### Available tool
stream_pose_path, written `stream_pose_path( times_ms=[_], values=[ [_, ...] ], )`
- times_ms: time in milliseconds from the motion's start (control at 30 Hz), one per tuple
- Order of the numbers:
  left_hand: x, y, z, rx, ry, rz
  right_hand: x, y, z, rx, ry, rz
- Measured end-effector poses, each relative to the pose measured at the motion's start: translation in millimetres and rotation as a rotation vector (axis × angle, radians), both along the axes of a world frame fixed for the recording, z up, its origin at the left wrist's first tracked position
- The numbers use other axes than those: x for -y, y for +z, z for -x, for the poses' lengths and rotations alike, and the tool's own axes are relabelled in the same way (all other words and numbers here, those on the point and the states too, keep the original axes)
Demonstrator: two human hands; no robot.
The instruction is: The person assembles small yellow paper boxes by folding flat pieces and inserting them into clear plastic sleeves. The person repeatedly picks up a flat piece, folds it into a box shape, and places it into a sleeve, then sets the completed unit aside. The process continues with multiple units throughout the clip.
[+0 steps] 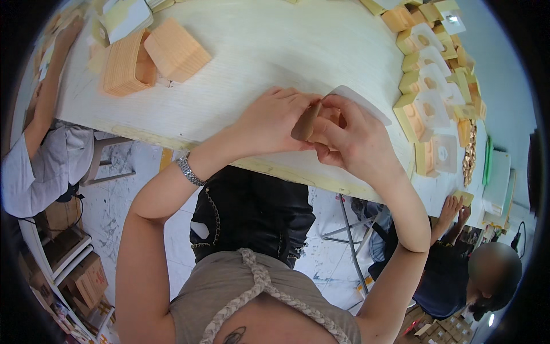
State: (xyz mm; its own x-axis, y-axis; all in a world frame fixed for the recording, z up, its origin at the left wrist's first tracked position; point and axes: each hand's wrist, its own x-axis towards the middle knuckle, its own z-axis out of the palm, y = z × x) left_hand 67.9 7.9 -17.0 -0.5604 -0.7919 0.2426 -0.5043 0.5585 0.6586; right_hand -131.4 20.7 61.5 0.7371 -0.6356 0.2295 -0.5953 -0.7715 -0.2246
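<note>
Above the near edge of the table, my two hands hold a small brown folded carton [307, 122] between them. My left hand [276, 119] grips it from the left, with its fingers along the upper edge. On the other side my right hand [356, 136] is closed with its fingers curled against the carton. A pale, rounded flap [362, 104] sticks out behind the right hand and looks joined to the carton. Much of the carton's inside is hidden by my fingers.
Wood-patterned carton blanks [127, 64] stand nested at the left, with another stack [178, 50] leaning on them. Rows of yellow boxes [423, 112] with pale flaps line the right. Gold-coloured pieces [470, 153] lie beyond them. Co-workers sit left [48, 152] and right [444, 275].
</note>
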Motion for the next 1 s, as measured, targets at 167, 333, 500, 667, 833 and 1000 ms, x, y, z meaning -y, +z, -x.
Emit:
stream_pose_path(
  times_ms=[167, 333, 500, 667, 833, 1000],
  values=[
    [-0.3, 2.9, -0.8, -0.008, -0.010, -0.013, -3.8, 10.1, -3.1, -0.062, -0.039, 0.032],
    [-0.3, -1.7, -1.4, 0.012, -0.023, 0.000, 0.8, 2.1, -4.3, -0.065, 0.062, -0.062],
    [-1.1, -0.5, -2.3, -0.046, -0.016, 0.043, -9.7, -14.6, 7.8, -0.106, -0.002, 0.220],
    [1.0, -3.5, -1.2, -0.018, 0.014, 0.034, -33.2, -26.8, -0.8, -0.239, -0.031, 0.318],
    [0.4, 1.5, -2.6, 0.021, 0.008, 0.015, -29.9, -11.8, 15.6, -0.060, -0.131, 0.122],
    [-1.3, -1.3, 1.5, -0.031, 0.018, 0.029, -47.6, -28.2, 29.9, -0.119, -0.200, 0.360]
  ],
)
